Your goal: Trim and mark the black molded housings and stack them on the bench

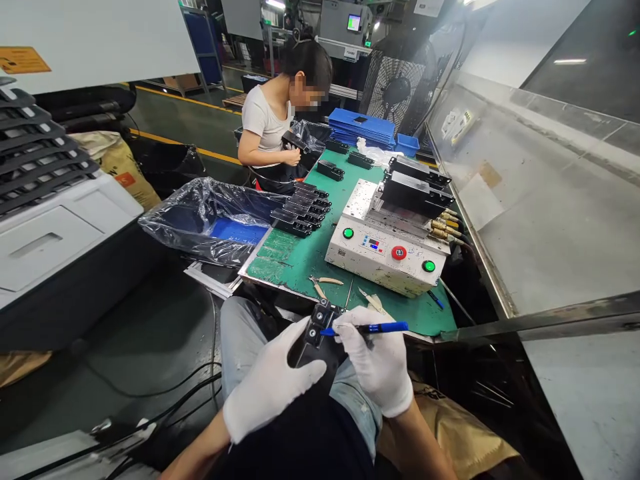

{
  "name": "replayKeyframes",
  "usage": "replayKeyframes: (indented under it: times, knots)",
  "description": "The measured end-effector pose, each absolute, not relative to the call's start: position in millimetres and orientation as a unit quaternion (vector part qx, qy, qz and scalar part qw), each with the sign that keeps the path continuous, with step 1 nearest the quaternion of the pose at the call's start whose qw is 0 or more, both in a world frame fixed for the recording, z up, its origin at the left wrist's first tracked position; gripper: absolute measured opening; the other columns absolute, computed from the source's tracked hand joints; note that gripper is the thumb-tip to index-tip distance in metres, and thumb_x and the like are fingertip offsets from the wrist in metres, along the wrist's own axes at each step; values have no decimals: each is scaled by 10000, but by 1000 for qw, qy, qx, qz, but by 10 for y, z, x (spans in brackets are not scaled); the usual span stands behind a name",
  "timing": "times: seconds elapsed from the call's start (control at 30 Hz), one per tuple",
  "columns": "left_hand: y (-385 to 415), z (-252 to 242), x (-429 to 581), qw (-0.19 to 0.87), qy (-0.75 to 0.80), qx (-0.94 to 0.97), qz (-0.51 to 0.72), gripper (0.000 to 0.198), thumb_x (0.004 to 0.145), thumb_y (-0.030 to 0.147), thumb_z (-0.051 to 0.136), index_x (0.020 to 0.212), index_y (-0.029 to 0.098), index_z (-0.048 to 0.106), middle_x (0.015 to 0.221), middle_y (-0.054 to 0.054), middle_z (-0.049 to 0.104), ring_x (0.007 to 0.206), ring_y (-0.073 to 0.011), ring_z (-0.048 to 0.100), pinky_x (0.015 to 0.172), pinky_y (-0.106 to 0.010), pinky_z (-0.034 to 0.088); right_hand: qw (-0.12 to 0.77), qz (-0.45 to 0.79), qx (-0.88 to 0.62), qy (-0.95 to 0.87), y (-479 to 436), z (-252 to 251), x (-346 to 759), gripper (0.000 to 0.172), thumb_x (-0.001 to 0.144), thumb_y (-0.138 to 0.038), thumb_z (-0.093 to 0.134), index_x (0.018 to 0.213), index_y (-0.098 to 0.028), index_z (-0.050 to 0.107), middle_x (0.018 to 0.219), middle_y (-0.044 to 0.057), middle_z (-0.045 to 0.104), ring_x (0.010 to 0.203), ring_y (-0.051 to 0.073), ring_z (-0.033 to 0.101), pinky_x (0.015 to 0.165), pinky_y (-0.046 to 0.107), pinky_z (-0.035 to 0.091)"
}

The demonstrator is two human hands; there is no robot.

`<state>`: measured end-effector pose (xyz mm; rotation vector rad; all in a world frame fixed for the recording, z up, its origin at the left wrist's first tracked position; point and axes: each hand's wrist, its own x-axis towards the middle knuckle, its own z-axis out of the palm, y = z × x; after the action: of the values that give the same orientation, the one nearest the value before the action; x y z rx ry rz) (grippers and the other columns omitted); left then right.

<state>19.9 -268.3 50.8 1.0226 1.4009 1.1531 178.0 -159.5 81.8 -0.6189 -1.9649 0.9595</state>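
In my gloved left hand (277, 377) is a black plastic part (320, 319) held over my lap, with two round metal inserts at its upper end. My gloved right hand (375, 360) grips a blue marker pen (390, 327). The pen's blue tip points left and lies close to the lower insert; I cannot tell if it touches. Just beyond, on the green table mat (280, 267), lie cutting pliers (325, 285) with pale handles and a small knife-like tool (373, 299).
A white machine (370, 250) with green and red buttons carries black parts (415, 190). A row of black parts (300, 210) stands beside a bag-lined bin (210, 223). Another blue pen (435, 300) lies at right. A co-worker (270, 127) across the table handles a similar part.
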Motion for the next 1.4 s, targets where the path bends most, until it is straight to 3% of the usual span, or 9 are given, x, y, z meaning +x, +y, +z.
replayKeyframes:
  times: [0.33, 0.53, 0.7, 1.0, 1.27, 1.4]
  knots:
    - [-2648, 550, 215, 464, 623, 423, 466, 557, 852, 245, 683, 1398, 307, 595, 1400, 9, 660, 1287, -246, 599, 1125, -336, 442, 405, 278, -233, -839, -1571, 728, 1679, 102, 978, -197, 626, 918, -200, 707, 864, 66, 781, 775, 196, 747, 690, 304, 583]
    - [-2441, 444, 91, 450, 630, 357, 523, 449, 874, 371, 703, 1300, 237, 655, 1204, -8, 743, 1103, -235, 660, 962, -313, 506, 489, 259, -210, -806, -1841, 708, 1853, 202, 906, -89, 684, 1027, -244, 731, 897, 27, 788, 770, 190, 747, 717, 323, 590]
    - [-2264, 317, -66, 412, 633, 308, 578, 419, 888, 388, 697, 1262, 200, 669, 1181, -19, 753, 1069, -212, 664, 944, -292, 501, 429, 248, -190, -847, -2282, 498, 1941, 275, 883, -70, 673, 1115, -213, 709, 876, 40, 780, 739, 195, 734, 694, 337, 573]
    - [-2217, 261, -88, 408, 627, 307, 588, 447, 892, 411, 710, 1293, 221, 663, 1241, -17, 745, 1079, -204, 672, 941, -284, 509, 396, 293, -174, -853, -2350, 148, 1809, 370, 928, -47, 634, 1263, -204, 655, 1007, 73, 787, 880, 203, 757, 789, 345, 609]
    - [-2085, 162, -147, 394, 656, 336, 549, 450, 896, 455, 684, 1273, 209, 662, 1221, -43, 749, 1098, -242, 680, 962, -325, 523, 378, 277, -243, -849, -2347, 113, 2018, 280, 920, -72, 661, 1151, -228, 692, 931, 47, 786, 804, 207, 757, 728, 345, 606]
    - [-1688, -31, -662, 234, 750, 465, 407, 546, 898, 511, 656, 1373, 243, 625, 1276, -80, 698, 1186, -282, 642, 1043, -372, 501, 403, 310, -323, -798, -2221, 63, 2252, 206, 967, -145, 621, 1120, -258, 699, 968, 36, 773, 872, 203, 756, 779, 332, 618]
